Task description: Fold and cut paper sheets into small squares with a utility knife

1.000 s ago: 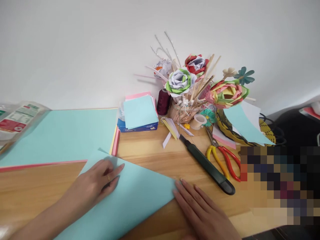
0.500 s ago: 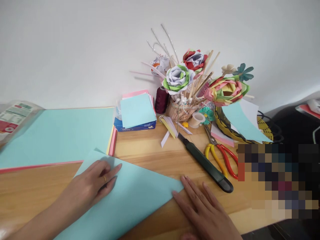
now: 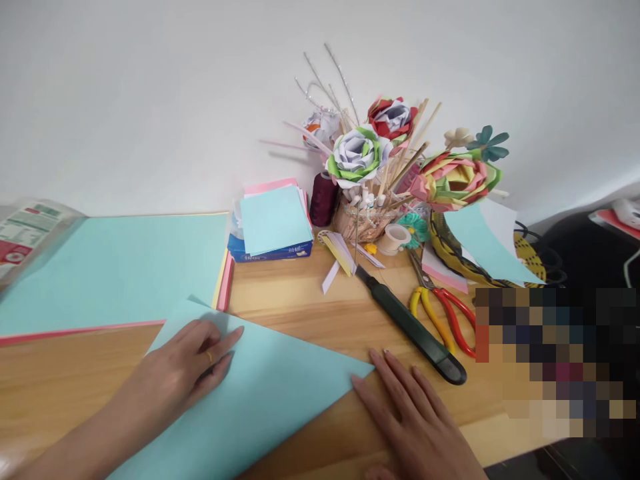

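Observation:
A light blue sheet of paper (image 3: 270, 393) lies on the wooden table, folded into a large pointed shape with its tip to the right. My left hand (image 3: 195, 367) rests on its upper left part, fingers bent a little and apart, pressing the paper; a gold ring shows on one finger. At the right tip, my right hand (image 3: 410, 413) lies spread and flat, its thumb touching the paper's edge and its other fingers just beyond the point. Neither hand is closed around anything. The bottom of the sheet runs out of view.
Behind are stacked coloured sheets (image 3: 140, 267), a blue box (image 3: 280, 251) with smaller papers on top, and a pot (image 3: 363, 223) of paper flowers. To the right lie a dark green cutter (image 3: 415, 327), scissors (image 3: 445, 313) with red and yellow handles, and a yellow basket (image 3: 445, 250).
My right hand has slid slightly to the right, beyond the paper's tip. My left hand stays in the same place on the sheet.

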{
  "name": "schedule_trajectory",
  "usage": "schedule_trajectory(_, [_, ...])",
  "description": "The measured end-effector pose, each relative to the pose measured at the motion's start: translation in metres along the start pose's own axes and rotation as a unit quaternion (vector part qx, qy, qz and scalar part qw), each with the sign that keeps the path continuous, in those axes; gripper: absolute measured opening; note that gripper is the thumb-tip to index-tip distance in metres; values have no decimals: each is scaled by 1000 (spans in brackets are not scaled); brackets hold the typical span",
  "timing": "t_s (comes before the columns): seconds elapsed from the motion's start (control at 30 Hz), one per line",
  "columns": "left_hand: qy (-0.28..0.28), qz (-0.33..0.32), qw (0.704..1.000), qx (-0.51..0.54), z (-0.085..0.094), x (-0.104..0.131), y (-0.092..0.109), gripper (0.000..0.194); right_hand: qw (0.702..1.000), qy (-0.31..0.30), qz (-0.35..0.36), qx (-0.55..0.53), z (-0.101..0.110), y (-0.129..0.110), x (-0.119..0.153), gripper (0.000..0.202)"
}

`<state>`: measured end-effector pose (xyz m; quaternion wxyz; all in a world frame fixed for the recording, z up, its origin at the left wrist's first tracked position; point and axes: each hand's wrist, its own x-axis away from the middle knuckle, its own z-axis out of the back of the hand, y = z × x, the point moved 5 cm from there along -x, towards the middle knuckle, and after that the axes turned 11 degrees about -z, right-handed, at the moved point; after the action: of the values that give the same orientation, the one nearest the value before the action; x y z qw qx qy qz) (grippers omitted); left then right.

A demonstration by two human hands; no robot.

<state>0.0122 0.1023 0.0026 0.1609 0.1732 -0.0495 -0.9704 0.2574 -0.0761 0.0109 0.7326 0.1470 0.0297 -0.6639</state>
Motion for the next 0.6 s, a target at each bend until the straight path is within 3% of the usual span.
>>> schedule_trajectory(0.27, [-9, -9, 1000, 8, -1, 0, 0, 33, 999, 1, -12, -31, 0, 7, 0, 88])
schedule_trajectory(0.6, [8, -21, 1000, 3, 3, -4, 2, 24, 999, 3, 28, -39, 1, 6, -7, 72])
